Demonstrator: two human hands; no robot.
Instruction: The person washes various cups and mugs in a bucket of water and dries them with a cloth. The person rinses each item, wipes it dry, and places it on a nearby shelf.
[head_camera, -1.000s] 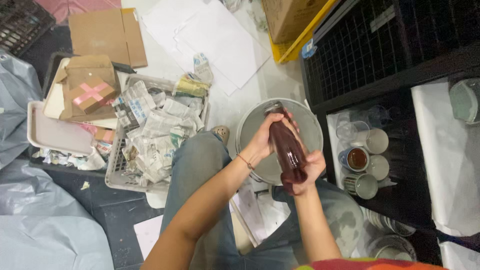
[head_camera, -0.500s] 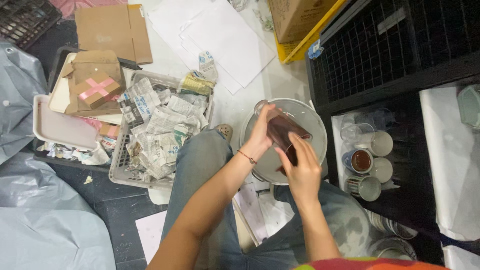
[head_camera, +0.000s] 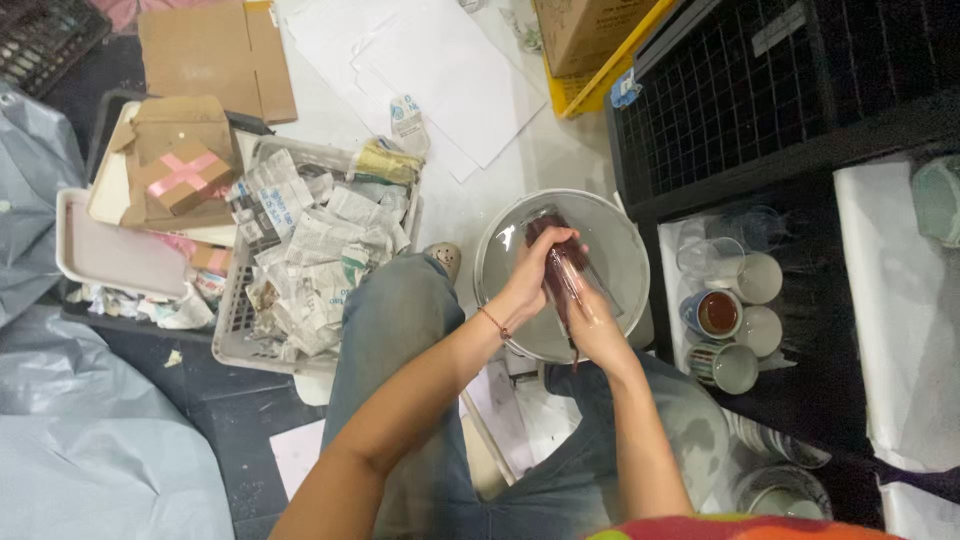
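Over the round grey basin (head_camera: 610, 240) on the floor, both hands hold a dark reddish glass bottle (head_camera: 556, 262) tilted above its middle. It looks rigid, breakable and probably slick, best gripped round the body. The left hand (head_camera: 528, 282) wraps its upper part; the right hand (head_camera: 597, 328) closes under the lower end.

Two hands: left hand (head_camera: 528, 285), right hand (head_camera: 598, 325). One dark red glass (head_camera: 556, 262), one grey basin (head_camera: 615, 250). One basket (head_camera: 238, 340) of crumpled newspaper. Four mugs (head_camera: 738, 368), one clear cup (head_camera: 702, 257). One pink-taped box (head_camera: 185, 175). One white tray (head_camera: 105, 262).
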